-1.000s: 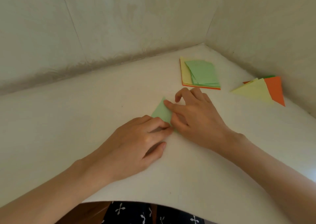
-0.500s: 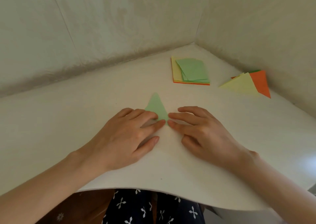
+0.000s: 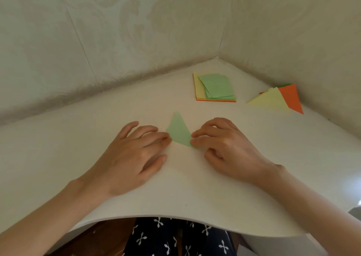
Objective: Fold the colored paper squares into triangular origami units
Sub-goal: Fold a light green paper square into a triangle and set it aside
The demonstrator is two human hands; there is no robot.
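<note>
L hand [image 3: 132,154], R hand [image 3: 226,148] press green triangle [image 3: 178,131]; near corners partly hidden

I see a light green folded triangle [image 3: 178,131] on the plain white tabletop [image 3: 117,107]. Beyond it to the right, the stack of squares [image 3: 214,87] shows the same light green on top, pale yellow beneath and an orange bottom edge. Farther right, a pale yellow triangle [image 3: 270,100] overlaps a bright orange triangle [image 3: 291,97], with a darker green sliver behind. The wall [image 3: 127,31] beyond is cream with a faint floral pattern. Nearer me, the garment [image 3: 175,236] is dark navy with small white crosses.
</note>
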